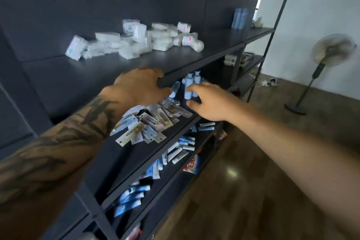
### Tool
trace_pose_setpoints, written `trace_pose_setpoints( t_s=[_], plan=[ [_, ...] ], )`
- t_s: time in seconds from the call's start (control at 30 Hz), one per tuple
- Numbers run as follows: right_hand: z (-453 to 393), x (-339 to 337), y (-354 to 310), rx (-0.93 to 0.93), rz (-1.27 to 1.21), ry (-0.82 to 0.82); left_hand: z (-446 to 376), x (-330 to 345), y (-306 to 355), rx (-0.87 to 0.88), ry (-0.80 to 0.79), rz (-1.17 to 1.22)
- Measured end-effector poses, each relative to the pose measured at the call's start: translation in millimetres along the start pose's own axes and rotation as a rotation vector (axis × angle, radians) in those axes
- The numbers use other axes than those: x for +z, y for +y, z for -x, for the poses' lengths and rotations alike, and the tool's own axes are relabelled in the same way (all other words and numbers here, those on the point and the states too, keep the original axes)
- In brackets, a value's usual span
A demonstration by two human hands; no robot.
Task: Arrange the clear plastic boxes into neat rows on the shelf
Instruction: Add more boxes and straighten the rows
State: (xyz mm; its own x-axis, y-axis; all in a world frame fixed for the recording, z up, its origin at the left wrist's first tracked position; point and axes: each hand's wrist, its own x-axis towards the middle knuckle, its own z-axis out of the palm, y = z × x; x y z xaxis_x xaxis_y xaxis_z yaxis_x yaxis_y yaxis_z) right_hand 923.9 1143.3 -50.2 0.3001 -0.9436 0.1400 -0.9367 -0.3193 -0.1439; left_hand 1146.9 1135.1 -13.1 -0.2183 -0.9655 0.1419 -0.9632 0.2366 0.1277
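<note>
1. Dark metal shelving (194, 52) filled your view, with a wood-look floor and a standing fan (331, 50) off to the right against a pale wall.

2. The clear plastic boxes (136, 39) lay in a loose heap on the upper shelf, some flat, some tipped on edge, none yet in a row; neither of your hands was on them.

3. Your left hand (140, 84) sat at the front lip of that upper shelf, fingers spread and relaxed, gripping nothing that could be seen.

4. Your right hand (208, 101) reached toward the shelf below, fingers loosely curved and parted, just beside the pale blue bottles (190, 85); it may have brushed one, but motion blur left that unclear, and it had no hold on anything.

5. Flat carded packets (148, 122) were scattered under your hands, and blue-and-white tubes (175, 152) lay on the lower shelves.

6. By my reading, you were at the very start: the sorting had not begun. The next move called for lifting both hands to the heap, taking one box and setting it square against the back panel as the row's anchor.

7. Pink and blue label patches showed on several boxes, and red lettering on a packet (191, 165) lower down, but none of it was legible.
</note>
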Motion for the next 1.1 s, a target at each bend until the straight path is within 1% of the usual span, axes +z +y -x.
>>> trace_pose_setpoints(
  t_s=[0.2, 0.33, 0.47, 0.53, 0.7, 0.9, 1.1],
  plan=[
    [-99, -12, 29, -0.073, -0.062, 0.049, -89, -8, -16, -0.14, -0.013, -0.043],
    [-151, -9, 34, -0.174, -0.089, 0.069, -122, -7, -29, -0.216, 0.004, -0.087],
    [-206, -7, 34, -0.274, -0.116, 0.089, -146, -4, -44, -0.31, -0.005, -0.064],
    [-234, -5, 35, -0.337, -0.116, 0.099, -157, -3, -51, -0.347, 0.015, -0.05],
    [-294, 0, 32, -0.483, -0.089, 0.07, -179, 4, -56, -0.444, 0.139, -0.084],
    [-347, 0, 37, -0.638, -0.01, 0.001, -212, 11, -59, -0.642, 0.106, -0.08],
    [-391, 11, 37, -0.737, -0.052, -0.031, -236, 20, -56, -0.726, 0.119, -0.031]
  ],
)
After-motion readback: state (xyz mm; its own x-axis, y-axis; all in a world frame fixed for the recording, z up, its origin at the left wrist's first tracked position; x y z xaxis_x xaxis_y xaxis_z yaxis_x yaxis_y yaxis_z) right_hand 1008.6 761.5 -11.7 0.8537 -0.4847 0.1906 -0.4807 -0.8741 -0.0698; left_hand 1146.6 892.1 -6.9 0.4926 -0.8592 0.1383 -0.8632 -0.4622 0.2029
